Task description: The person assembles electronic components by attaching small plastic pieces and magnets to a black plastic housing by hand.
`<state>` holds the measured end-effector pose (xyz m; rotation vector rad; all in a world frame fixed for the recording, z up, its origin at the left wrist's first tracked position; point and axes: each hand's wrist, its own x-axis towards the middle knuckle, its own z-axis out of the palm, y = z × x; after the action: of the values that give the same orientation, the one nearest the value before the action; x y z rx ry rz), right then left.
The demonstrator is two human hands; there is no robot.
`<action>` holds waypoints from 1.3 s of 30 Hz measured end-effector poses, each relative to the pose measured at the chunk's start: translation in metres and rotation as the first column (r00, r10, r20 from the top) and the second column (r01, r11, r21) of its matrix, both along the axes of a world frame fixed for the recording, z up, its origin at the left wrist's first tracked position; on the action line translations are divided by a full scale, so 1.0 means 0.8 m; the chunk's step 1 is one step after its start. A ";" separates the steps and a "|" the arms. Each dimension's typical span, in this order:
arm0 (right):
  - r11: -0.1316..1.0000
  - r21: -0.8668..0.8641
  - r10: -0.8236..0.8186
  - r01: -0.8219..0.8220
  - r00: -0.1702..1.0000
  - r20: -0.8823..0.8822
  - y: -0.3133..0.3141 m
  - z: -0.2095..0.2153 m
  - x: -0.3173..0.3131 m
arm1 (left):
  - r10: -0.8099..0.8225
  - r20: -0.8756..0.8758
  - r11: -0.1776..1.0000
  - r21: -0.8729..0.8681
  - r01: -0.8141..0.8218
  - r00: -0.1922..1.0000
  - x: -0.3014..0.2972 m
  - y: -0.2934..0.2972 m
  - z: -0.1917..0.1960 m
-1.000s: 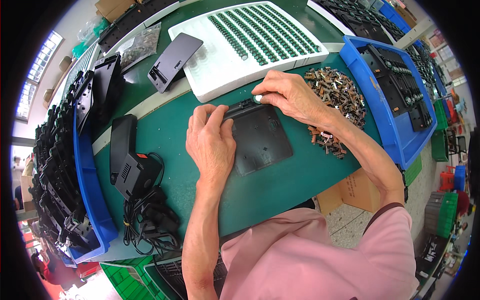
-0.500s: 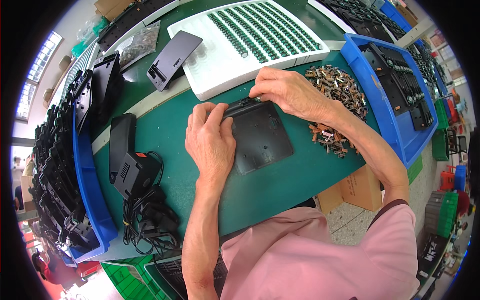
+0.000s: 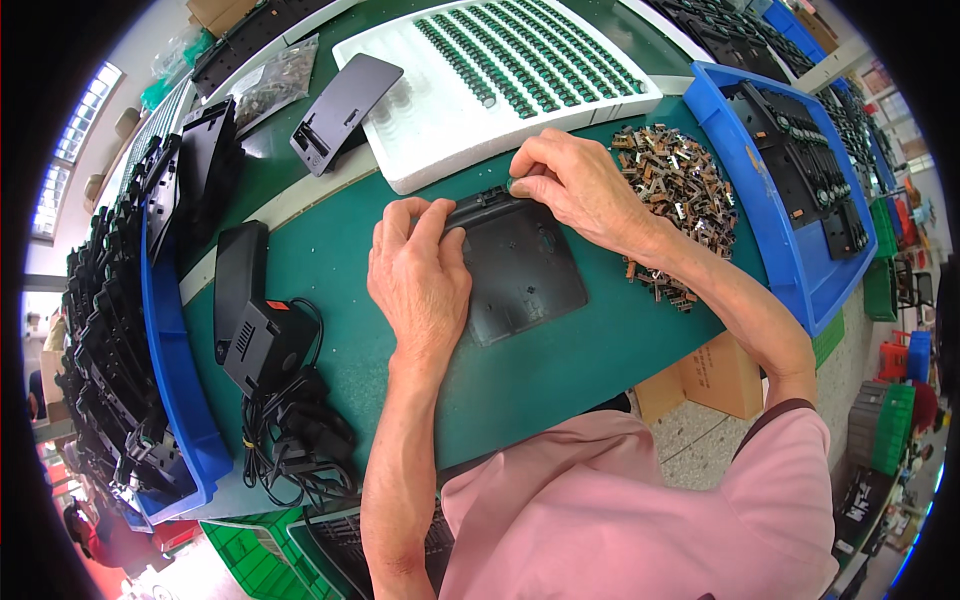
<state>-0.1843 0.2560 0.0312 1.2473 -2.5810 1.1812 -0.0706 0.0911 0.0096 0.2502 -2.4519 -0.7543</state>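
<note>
A flat black plastic cover (image 3: 530, 280) lies on the green work surface in front of me, with clips and a slot along its far edge. My left hand (image 3: 418, 270) is closed on its far left corner, thumb and fingers at the rim. At the far right of that edge my right hand (image 3: 575, 185) is pinched around a small round dark-green part (image 3: 513, 187), mostly hidden by the fingertips. Beyond both hands stands a white foam tray (image 3: 420, 165) with rows of small round green parts. A similar black cover (image 3: 350, 105) leans on its left side.
A pile of small brown and metal switch-like pieces (image 3: 680, 190) lies to the right, beside a blue bin (image 3: 800, 285) of black assemblies. To the left are a black device with coiled cables (image 3: 270, 350) and another blue bin (image 3: 190, 400) packed with black parts.
My right hand has shifted slightly up from the cover's far edge, and the small round part now shows at its fingertips. The left hand stays on the cover.
</note>
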 end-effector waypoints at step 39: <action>0.974 0.033 -0.225 0.222 0.963 0.149 0.033 0.049 -0.028 | -0.033 -0.019 0.999 0.031 0.034 0.999 0.002 -0.002 0.000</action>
<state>-0.2070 0.2821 0.0702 0.8678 -2.7527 1.2558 -0.0691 0.0892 0.0096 0.2136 -2.4335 -0.8063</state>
